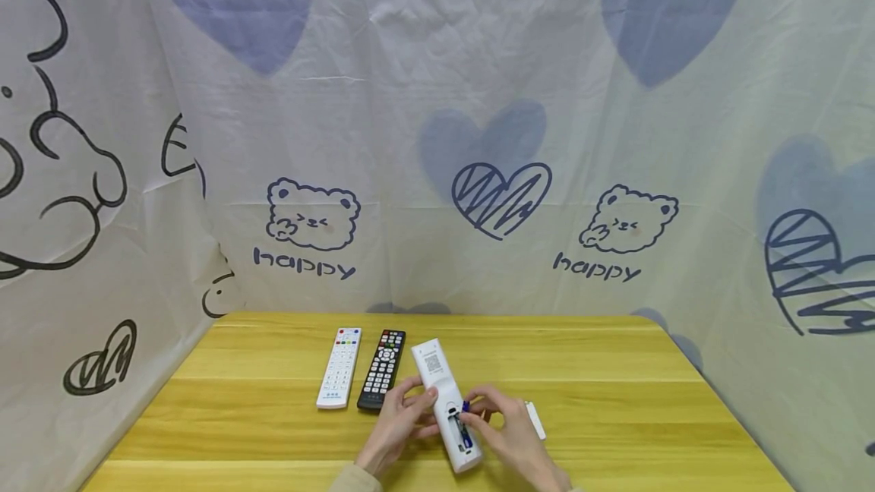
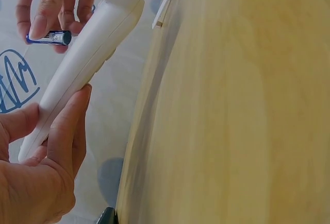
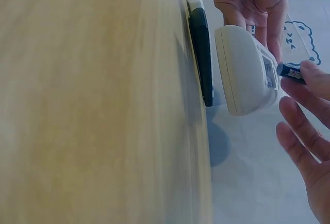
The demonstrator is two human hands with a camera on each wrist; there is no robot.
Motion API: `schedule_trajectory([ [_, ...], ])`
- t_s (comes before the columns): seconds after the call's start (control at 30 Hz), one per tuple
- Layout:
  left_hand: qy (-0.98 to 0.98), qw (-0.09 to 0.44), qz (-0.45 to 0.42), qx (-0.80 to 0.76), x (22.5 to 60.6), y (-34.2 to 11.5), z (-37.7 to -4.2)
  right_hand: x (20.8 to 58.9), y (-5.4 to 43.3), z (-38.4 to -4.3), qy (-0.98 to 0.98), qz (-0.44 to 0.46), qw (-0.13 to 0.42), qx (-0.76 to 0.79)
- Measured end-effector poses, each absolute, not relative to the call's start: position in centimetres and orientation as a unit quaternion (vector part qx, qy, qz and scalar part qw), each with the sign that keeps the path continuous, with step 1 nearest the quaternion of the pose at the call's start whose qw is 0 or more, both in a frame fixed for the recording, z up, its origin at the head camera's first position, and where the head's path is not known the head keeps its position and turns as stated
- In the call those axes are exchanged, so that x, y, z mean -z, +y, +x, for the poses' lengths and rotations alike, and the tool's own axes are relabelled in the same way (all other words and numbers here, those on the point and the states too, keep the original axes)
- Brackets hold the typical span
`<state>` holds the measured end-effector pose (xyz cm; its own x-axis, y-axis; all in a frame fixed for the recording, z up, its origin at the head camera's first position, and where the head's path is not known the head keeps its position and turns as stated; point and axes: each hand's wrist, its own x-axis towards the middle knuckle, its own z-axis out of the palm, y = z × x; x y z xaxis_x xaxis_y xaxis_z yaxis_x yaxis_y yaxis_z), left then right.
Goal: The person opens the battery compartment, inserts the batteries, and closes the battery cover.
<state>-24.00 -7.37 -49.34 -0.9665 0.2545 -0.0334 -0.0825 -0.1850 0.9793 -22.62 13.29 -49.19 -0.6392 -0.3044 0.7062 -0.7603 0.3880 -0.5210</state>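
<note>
My left hand (image 1: 399, 422) grips a white remote control (image 1: 443, 382) by its side, thumb on top. Its back faces up, with a printed code near the far end. The battery compartment (image 1: 452, 422) at the near end lies uncovered, and a blue battery (image 1: 467, 435) shows inside it. Between thumb and fingertips my right hand (image 1: 511, 431) pinches another small blue battery (image 2: 54, 37), close beside the compartment. In the right wrist view this battery (image 3: 292, 72) points at the compartment's edge, and the other fingers stand spread below it.
To the left on the wooden table (image 1: 239, 401) lie a white remote control (image 1: 339, 368) and a black one (image 1: 383, 367), buttons up. A small white battery cover (image 1: 536, 421) lies right of my right hand. A printed cloth (image 1: 424, 264) hangs behind the table.
</note>
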Motion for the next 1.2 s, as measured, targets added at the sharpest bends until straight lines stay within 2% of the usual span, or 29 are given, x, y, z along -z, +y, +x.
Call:
schedule_trajectory([
  [0.27, 0.628, 0.113, 0.076, -0.767, 49.2, -7.38, -23.97, 49.11, 13.09, -22.62, -0.796, 0.361, 0.28, -0.396],
  [0.8, 0.632, 0.117, 0.078, -0.762, 49.32, -7.33, -24.08, 48.92, 12.57, -22.1, -0.841, 0.315, 0.274, -0.343],
  [1.2, 0.637, 0.122, 0.077, -0.757, 49.21, -7.26, -24.04, 48.87, 12.7, -22.13, -0.849, 0.325, 0.239, -0.341],
])
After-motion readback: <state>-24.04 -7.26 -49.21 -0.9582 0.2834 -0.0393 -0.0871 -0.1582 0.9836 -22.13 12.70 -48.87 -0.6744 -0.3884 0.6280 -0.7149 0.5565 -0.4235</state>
